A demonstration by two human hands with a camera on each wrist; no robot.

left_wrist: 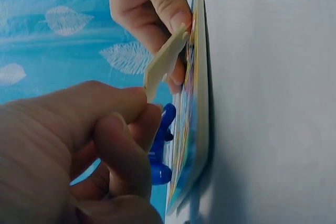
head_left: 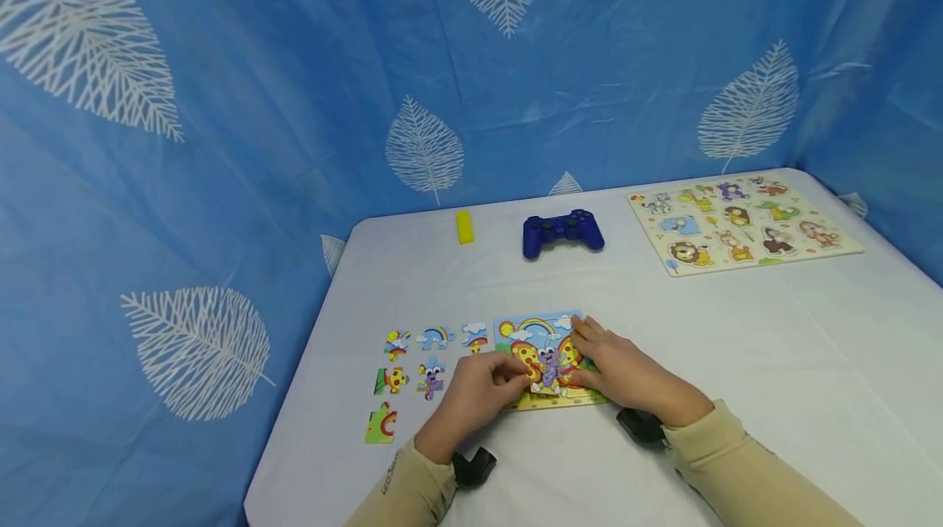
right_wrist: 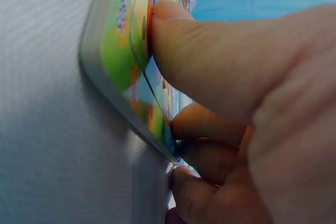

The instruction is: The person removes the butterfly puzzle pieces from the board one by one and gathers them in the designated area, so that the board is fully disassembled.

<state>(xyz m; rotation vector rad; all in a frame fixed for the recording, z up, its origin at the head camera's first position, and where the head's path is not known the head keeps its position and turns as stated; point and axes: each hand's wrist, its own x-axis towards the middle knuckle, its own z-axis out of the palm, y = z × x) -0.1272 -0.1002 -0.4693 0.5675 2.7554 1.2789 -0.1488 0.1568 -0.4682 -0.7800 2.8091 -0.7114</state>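
Observation:
A jigsaw board [head_left: 530, 329] with a butterfly, sun and rainbow picture lies flat on the table in the head view. My left hand [head_left: 479, 392] pinches a puzzle piece [left_wrist: 164, 62] between thumb and forefinger; the piece stands tilted above the board, its pale edge showing. Its far end reaches the right thumb tip in the left wrist view. My right hand [head_left: 619, 363] rests on the board's right side, thumb [right_wrist: 194, 51] pressing on the picture and fingers extended along the edge. Several loose puzzle pieces [head_left: 383, 425] lie left of the board.
Behind the board are a blue game controller [head_left: 562, 231] and a yellow block [head_left: 464, 227]. An animal peg puzzle [head_left: 744, 224] lies at the back right of the white table [head_left: 737, 331]. A blue leaf-patterned curtain [head_left: 309, 60] hangs behind.

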